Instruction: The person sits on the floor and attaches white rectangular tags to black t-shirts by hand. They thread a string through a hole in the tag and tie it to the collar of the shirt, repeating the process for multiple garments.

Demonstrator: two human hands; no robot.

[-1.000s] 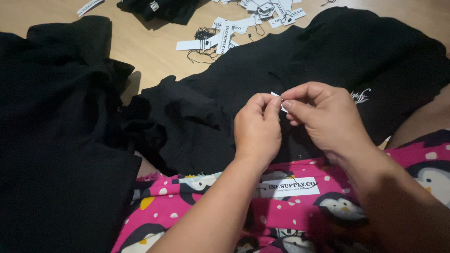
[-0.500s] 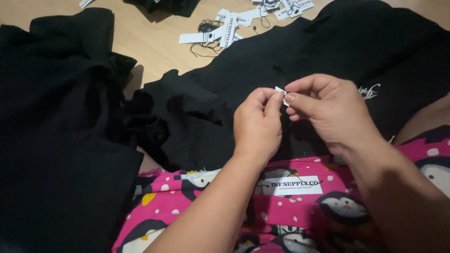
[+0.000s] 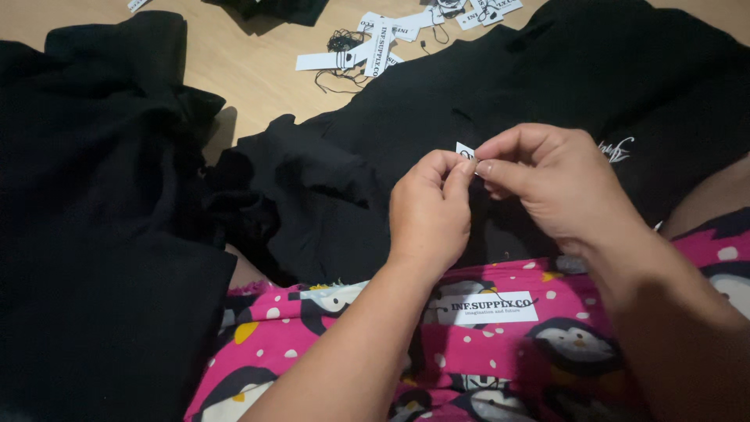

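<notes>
My left hand (image 3: pixel 430 211) and my right hand (image 3: pixel 551 184) meet fingertip to fingertip over a black garment (image 3: pixel 500 86) spread on the floor. Between their pinched fingers is a small white tag (image 3: pixel 464 150), of which only a corner shows. Both hands hover just above the cloth, over my lap. A white rectangular label (image 3: pixel 494 307) lies on my pink patterned trousers (image 3: pixel 367 336) right below my hands.
A pile of black cloth (image 3: pixel 101 234) fills the left side. Several white paper tags with black strings (image 3: pixel 375 51) lie scattered on the wooden floor (image 3: pixel 250 70) at the top. Another dark garment (image 3: pixel 269 8) sits at the top edge.
The two hands stay pinched on the small white tag; they have shifted slightly up in view, and the camera has tilted a little. Nothing let go.
</notes>
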